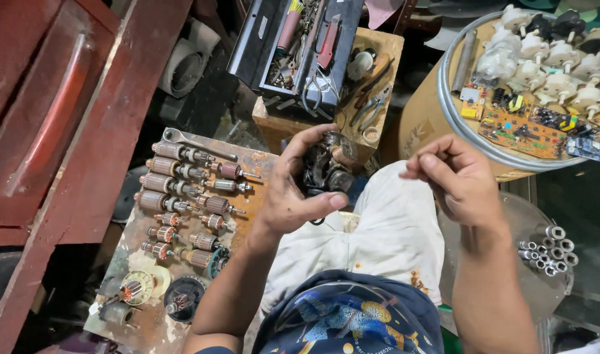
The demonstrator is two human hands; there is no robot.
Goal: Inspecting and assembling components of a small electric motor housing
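**Motor part held in left hand over the lap**

Head view: hands meet above a lap in pale shorts point(392, 229). The left hand point(293, 190) is curled around a dark, greasy motor part point(326, 167), fingers wrapped over its top and thumb pressed under its near side. The right hand point(457, 180) hangs just right of it, apart from the part, with fingertips pinched together; whether anything small sits between them cannot be told.

Left of the left forearm lies a rusty board point(142, 314) carrying rows of copper-wound armatures point(175, 187), with a wrench point(198, 143) along its far edge and a few round pieces at its near end. Farther away, beyond the hands, an open black toolbox point(293, 39) full of hand tools rests on a wooden block point(378, 59), where pliers point(372, 105) lie. At far right a round drum top point(464, 124) holds white plastic motor units point(549, 59) and green circuit boards point(516, 128). Near right, a cluster of small metal sleeves point(549, 252) sits on a round metal disc point(503, 216).
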